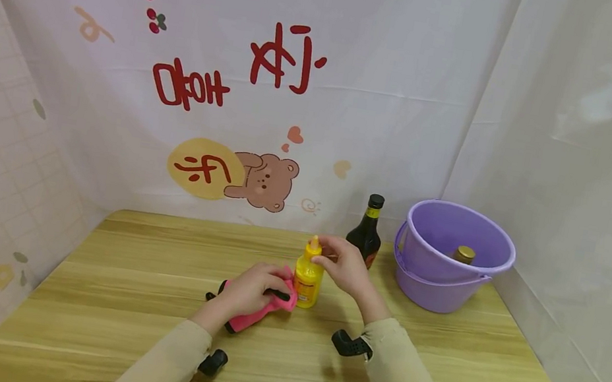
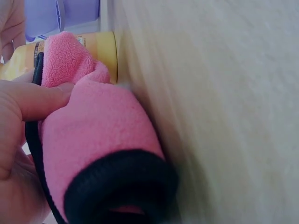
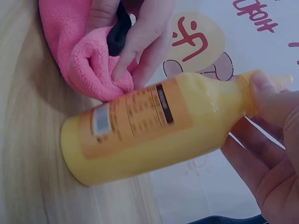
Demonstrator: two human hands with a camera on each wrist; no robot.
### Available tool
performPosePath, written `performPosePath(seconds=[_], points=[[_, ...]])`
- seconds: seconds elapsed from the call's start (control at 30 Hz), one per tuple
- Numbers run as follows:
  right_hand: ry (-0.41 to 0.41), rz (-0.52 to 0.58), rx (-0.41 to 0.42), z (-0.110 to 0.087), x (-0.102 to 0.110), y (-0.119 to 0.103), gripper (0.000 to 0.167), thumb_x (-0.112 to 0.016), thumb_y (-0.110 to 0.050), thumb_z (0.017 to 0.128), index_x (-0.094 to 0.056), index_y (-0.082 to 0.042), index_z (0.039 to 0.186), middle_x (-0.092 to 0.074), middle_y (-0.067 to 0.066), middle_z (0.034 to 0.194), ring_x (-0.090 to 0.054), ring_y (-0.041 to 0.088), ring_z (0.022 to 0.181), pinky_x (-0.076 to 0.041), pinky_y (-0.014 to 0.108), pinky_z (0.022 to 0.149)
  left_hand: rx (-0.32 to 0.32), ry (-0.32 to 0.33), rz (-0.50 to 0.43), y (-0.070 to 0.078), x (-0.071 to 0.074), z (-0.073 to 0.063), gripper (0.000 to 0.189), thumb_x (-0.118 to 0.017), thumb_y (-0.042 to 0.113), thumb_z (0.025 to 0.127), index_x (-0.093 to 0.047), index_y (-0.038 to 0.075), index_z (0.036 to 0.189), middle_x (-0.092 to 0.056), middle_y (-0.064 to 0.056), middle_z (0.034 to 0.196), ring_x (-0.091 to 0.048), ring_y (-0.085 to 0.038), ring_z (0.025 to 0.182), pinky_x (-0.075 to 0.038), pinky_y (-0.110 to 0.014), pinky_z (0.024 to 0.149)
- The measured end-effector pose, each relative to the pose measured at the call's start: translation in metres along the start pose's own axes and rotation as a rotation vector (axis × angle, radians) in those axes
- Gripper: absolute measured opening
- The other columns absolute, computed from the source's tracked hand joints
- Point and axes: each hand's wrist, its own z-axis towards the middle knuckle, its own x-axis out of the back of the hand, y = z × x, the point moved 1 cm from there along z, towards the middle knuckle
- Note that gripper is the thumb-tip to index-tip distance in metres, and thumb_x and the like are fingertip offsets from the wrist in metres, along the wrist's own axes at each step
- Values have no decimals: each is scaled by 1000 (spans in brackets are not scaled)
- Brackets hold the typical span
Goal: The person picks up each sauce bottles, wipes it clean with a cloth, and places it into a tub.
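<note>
A yellow squeeze bottle [image 1: 306, 279] with an orange label stands upright on the wooden table. My right hand [image 1: 344, 262] pinches its neck just below the pointed nozzle, thumb on one side and fingers on the other in the right wrist view. My left hand [image 1: 256, 288] grips a bunched pink cloth [image 2: 103, 116] with black edging. One folded end of the cloth [image 3: 96, 65] lies against the side of the bottle [image 3: 140, 130]. Behind my right hand is a dark bottle [image 1: 364, 233] with a black cap, partly hidden by that hand.
A purple bucket [image 1: 435, 285] with its handle lowered stands at the table's back right. Inside it shows a gold cap [image 1: 464, 253]; what is below is hidden. A printed white curtain [image 1: 387, 130] rises behind the wooden table [image 1: 147, 286].
</note>
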Motion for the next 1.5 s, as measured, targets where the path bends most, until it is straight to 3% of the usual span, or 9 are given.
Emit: performPosePath(seconds=[0.27,0.5,0.73,0.93,1.13,1.3,1.5], points=[[-23,44,27,-3,-3,5,38,-62,1,95,-58,4,133,-64,19,125,-63,34,112,-53,44,93,2,-5,-16,3,4,-2,36,-69,-18,76,-78,9,98,-64,-14,126,-57,-32,118,-45,-47,103],[-67,67,36,-2,-7,7,41,-51,5,99,-48,7,140,-57,22,135,-55,35,124,-44,46,103,-6,50,-37,5,15,2,36,-72,-18,74,-79,9,98,-64,-14,127,-58,-32,119,-47,-45,101],[-91,64,17,1,-6,6,40,-50,5,100,-48,7,140,-55,22,135,-53,37,125,-41,48,106,-23,166,-30,8,33,9,34,-74,-14,76,-79,11,99,-64,-10,126,-57,-30,120,-47,-44,101],[-101,55,-20,2,-5,4,39,-51,3,100,-50,5,139,-56,23,135,-53,37,125,-43,49,105,-90,308,-36,17,50,20,33,-76,-12,76,-79,10,100,-65,-10,125,-57,-32,117,-49,-45,97],[-45,37,-44,-3,-10,3,42,-56,0,98,-52,4,139,-58,22,133,-58,35,120,-47,45,101,-130,342,6,22,55,26,32,-77,-10,76,-80,10,101,-65,-12,124,-57,-33,115,-49,-45,97],[41,-40,-16,-7,-15,-2,47,-67,-5,92,-56,2,137,-60,20,131,-62,34,116,-50,44,97,-161,355,32,20,50,26,29,-81,-6,75,-80,11,100,-65,-11,122,-58,-34,114,-49,-46,97],[125,-141,-56,-8,-21,-5,46,-72,-9,90,-61,-4,134,-69,15,118,-69,29,102,-55,42,89,-200,370,42,19,42,27,27,-83,-2,75,-79,11,98,-66,-11,122,-58,-34,113,-49,-46,94]])
